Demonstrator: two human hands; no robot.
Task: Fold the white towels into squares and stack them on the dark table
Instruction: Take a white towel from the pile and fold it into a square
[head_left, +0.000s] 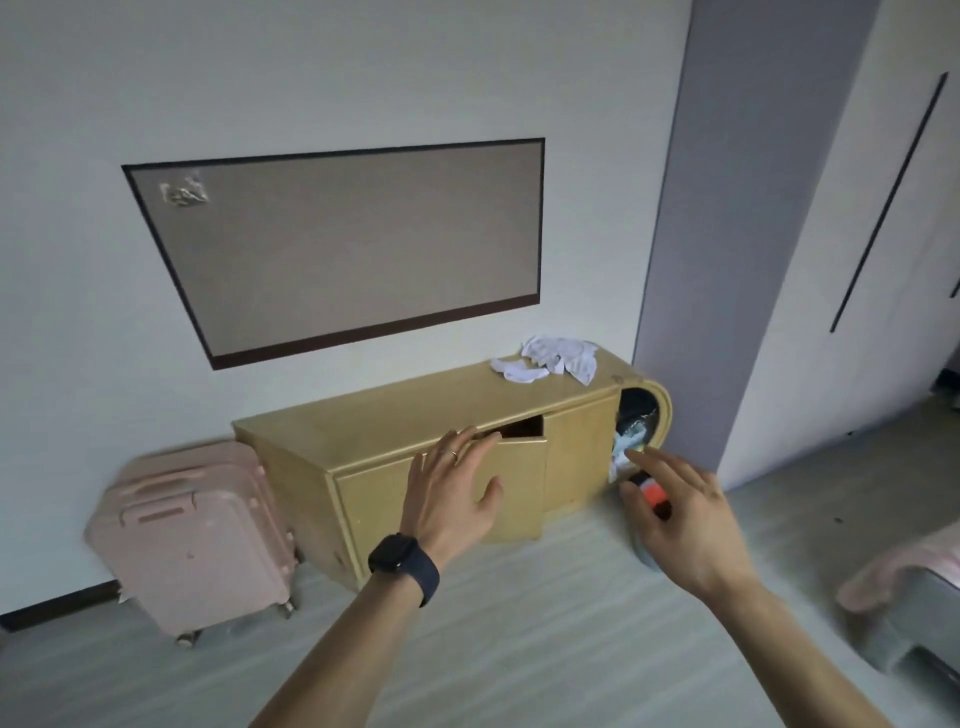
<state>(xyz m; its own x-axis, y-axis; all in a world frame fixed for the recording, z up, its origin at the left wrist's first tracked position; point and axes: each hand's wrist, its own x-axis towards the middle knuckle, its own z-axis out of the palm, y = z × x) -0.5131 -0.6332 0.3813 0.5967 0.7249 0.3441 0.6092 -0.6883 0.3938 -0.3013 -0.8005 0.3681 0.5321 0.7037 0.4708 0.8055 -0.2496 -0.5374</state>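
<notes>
- Hard to make out: a dark object w/ an orange-white patch (655, 493) sits behind the R hand (680, 514) and is mostly covered. A grey rounded part shows under the palm. Can't tell what it is, or whether the hand touches it.
- The rounded end niche (636, 415) at the cabinet's R end holds dark and pale-blue stuff, too jumbled to name.
- A pink cover (893, 569) over a grey base at 4 o'clock is blurred and cut off by the frame edge.
- A small crumpled bit (184, 189) is stuck at the top-L corner of the wall board (353, 249); unreadable.
- White towels (550, 356): an unfolded, crumpled heap on top of the yellow cabinet (415, 410), at its R end near the wall, approx. 1 o'clock from the L hand (457, 488). The heap's long axis runs 9-to-3 along the cabinet top; which way it points can't be told.
- L hand: fingers straight and spread, holding nothing, in front of the ajar cabinet door (522, 488). Fingertips are at the door's top edge, contact unclear. Ring (453, 454) on one finger, dark watch (400, 561) on the wrist.
- R hand: fingers loosely extended w/ a slight curl, no sure grip on anything.
- Pink suitcase (192, 540) stands on the floor at 9 o'clock from the L hand, just beside the cabinet's L end.
- The cabinet front and ajar door lie between the hands and the towels.
</notes>
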